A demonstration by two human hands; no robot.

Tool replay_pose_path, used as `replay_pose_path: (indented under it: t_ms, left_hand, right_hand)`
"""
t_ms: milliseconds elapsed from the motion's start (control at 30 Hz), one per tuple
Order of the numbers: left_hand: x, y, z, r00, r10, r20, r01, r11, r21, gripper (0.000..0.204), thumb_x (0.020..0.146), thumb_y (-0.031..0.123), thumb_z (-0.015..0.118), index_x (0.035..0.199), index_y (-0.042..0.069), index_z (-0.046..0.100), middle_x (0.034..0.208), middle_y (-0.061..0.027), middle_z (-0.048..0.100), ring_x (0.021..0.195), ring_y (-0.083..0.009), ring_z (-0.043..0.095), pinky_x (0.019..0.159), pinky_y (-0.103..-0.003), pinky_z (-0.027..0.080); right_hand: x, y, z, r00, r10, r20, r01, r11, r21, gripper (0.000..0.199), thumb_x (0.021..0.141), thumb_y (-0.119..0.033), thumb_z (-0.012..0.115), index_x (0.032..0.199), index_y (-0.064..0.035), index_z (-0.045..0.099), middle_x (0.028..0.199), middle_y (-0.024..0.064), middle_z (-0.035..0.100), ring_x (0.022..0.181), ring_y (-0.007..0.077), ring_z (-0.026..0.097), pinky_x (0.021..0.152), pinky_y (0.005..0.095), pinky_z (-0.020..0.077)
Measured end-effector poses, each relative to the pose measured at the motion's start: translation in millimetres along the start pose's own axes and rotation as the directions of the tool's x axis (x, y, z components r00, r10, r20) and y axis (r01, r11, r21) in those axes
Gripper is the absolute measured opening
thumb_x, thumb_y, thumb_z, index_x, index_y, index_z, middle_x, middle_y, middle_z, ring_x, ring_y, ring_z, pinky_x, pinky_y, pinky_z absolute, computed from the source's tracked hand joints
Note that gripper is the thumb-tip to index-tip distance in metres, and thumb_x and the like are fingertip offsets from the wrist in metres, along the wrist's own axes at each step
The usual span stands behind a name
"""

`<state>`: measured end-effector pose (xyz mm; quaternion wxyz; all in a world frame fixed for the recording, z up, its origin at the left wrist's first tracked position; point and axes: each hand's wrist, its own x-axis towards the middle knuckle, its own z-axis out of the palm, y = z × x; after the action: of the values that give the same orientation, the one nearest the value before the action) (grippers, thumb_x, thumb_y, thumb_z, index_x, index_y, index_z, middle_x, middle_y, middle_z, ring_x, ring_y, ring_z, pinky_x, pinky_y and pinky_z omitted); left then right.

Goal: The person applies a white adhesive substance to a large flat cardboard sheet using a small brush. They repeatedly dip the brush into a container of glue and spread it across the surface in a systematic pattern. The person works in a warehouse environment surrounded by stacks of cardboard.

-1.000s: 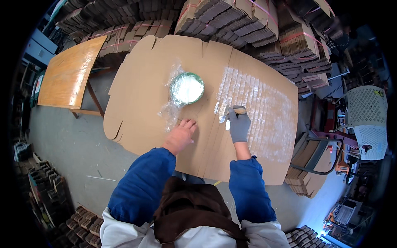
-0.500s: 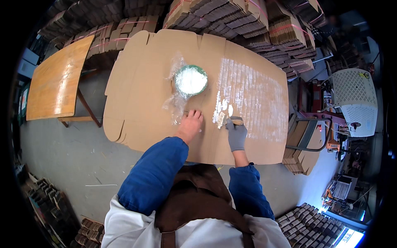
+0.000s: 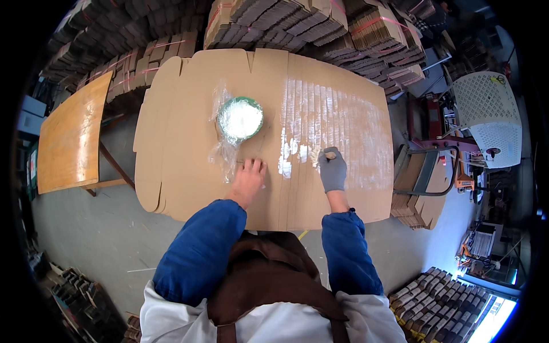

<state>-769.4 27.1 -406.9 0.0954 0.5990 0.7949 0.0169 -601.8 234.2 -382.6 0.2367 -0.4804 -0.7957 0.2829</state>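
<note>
A large flat sheet of brown cardboard [image 3: 183, 131] lies in front of me, its right part covered with white paste streaks [image 3: 331, 120]. Thicker white blobs sit along the left edge of the streaks. My right hand [image 3: 333, 171], in a grey glove, is closed around the wooden handle of a brush [image 3: 315, 156], whose pale bristles touch the pasted area. My bare left hand [image 3: 247, 183] lies on the cardboard with its fingers stretched out. Just beyond it stands a round green-rimmed tub of white paste [image 3: 242, 119] with crumpled clear plastic film [image 3: 227, 150] around it.
Strapped stacks of folded cardboard [image 3: 280, 23] rise behind the sheet. To the left stands a wooden table [image 3: 74, 137]. On the right are a metal-framed cart [image 3: 423, 177] and a white perforated panel [image 3: 486, 108]. More bundles [image 3: 434, 306] sit on the floor at lower right.
My right hand has moved the brush rightward over the pasted area, away from the left edge of the streaks. The left hand stays on the cardboard. The whole view has shifted slightly.
</note>
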Motion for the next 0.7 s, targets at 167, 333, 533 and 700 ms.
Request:
replay_pose_path:
  t_ms: [167,333,533,700]
  left_hand:
    - [-3.1,0.1,-0.3,1.000,-0.028,0.010,0.028,1.000,-0.003,0.077,0.076,0.037,0.080,0.139,0.005,0.049,0.135,-0.0096,0.046,0.127,-0.0290,0.043,0.099,-0.038,0.048]
    - [3.8,3.3,-3.6,0.998,-0.041,0.054,0.042,0.999,-0.014,0.079,0.076,0.038,0.080,0.141,0.006,0.049,0.137,-0.0090,0.045,0.129,-0.0292,0.042,0.101,-0.037,0.048]
    - [0.0,2.9,6.4,0.996,-0.021,0.081,0.022,1.000,-0.014,0.078,0.078,0.037,0.079,0.142,0.005,0.047,0.139,-0.0096,0.043,0.129,-0.0305,0.041,0.103,-0.036,0.046]
    - [2.9,-1.2,5.1,0.995,-0.019,0.096,0.022,0.999,-0.029,0.078,0.079,0.037,0.078,0.143,0.004,0.047,0.138,-0.0109,0.043,0.129,-0.0313,0.041,0.103,-0.036,0.046]
  right_hand:
    - [11.6,-45.2,23.8,0.986,-0.106,0.129,0.074,0.970,0.230,0.011,0.089,-0.016,0.065,0.096,-0.0083,0.063,0.092,0.0152,0.066,0.082,0.0359,0.066,0.072,0.0434,0.0531]
    - [33.5,-15.1,1.5,0.994,-0.045,0.099,0.051,0.996,-0.067,0.013,0.089,-0.018,0.064,0.098,-0.0094,0.063,0.097,0.0158,0.066,0.085,0.0384,0.065,0.074,0.0452,0.0526]
    - [-39.5,6.2,-15.0,0.952,-0.089,0.292,0.135,0.981,-0.142,0.013,0.090,-0.019,0.064,0.101,-0.0129,0.064,0.102,0.0130,0.065,0.085,0.0395,0.065,0.074,0.0457,0.0534]
    - [-68.3,-35.5,-34.7,0.938,-0.170,0.301,0.163,0.985,0.048,0.017,0.091,-0.015,0.060,0.107,-0.0151,0.064,0.104,0.0105,0.064,0.086,0.0393,0.066,0.075,0.0481,0.0534]
